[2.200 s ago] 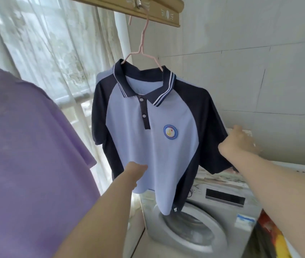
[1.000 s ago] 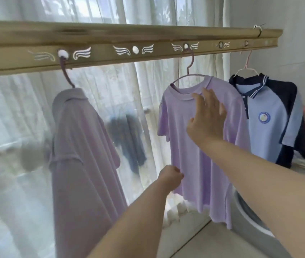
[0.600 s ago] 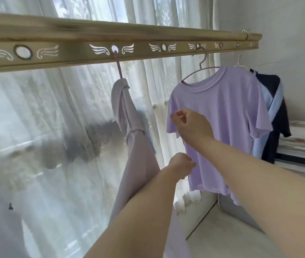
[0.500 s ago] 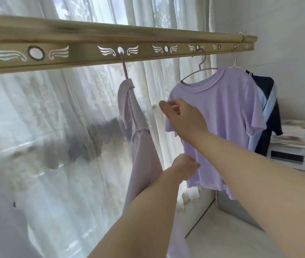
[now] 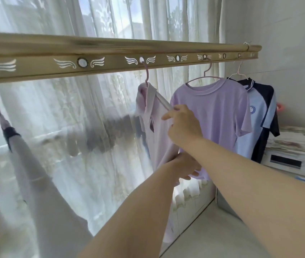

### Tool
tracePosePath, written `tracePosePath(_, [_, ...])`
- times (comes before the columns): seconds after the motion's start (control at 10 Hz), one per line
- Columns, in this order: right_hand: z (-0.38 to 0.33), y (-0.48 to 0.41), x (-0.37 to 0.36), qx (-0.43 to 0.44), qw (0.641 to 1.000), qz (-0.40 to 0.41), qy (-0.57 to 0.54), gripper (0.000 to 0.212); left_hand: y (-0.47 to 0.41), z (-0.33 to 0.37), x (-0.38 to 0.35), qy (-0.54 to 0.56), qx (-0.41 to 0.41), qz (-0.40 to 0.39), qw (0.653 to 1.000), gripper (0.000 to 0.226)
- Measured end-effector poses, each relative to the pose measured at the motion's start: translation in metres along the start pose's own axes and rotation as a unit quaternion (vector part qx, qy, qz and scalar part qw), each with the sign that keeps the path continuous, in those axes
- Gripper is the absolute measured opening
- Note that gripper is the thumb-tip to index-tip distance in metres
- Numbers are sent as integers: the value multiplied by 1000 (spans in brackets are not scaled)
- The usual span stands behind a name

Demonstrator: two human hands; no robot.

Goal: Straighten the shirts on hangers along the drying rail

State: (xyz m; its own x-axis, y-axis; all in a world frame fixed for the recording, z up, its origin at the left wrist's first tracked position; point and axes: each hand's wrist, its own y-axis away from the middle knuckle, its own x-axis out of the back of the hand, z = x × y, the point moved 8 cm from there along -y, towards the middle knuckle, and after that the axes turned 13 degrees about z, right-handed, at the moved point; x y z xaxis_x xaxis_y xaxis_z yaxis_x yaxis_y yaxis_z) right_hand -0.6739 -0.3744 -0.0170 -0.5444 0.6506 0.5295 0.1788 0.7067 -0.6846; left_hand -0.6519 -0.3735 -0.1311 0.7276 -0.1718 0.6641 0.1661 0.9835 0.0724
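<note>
A gold drying rail (image 5: 110, 64) with wing marks runs across the view. A pale pink collared shirt (image 5: 154, 131) hangs edge-on from it on a pink hanger (image 5: 146, 75). My right hand (image 5: 182, 125) pinches that shirt's collar edge. My left hand (image 5: 184, 165) is closed on the same shirt's lower body. To the right hang a lilac T-shirt (image 5: 220, 112) and a blue-and-navy polo shirt (image 5: 261, 116). At the far left a white garment with a dark collar (image 5: 23, 161) hangs tilted.
Sheer white curtains (image 5: 92, 127) cover the window behind the rail. A white washing machine (image 5: 295, 155) stands at the right under a tiled wall. The floor (image 5: 213, 235) below is pale.
My right hand has moved left off the lilac T-shirt and taken the pink shirt's collar. My left hand has risen and gripped that shirt's body. The view has swung slightly left.
</note>
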Motion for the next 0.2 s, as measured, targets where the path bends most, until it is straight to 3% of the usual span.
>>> tracePosePath(0.1, [8, 15, 3, -10, 1000, -9, 11, 44, 9, -3, 7, 37, 8, 18, 999, 46])
tracePosePath(0.2, [9, 38, 11, -38, 999, -6, 28, 40, 36, -10, 4, 72, 12, 8, 997, 25])
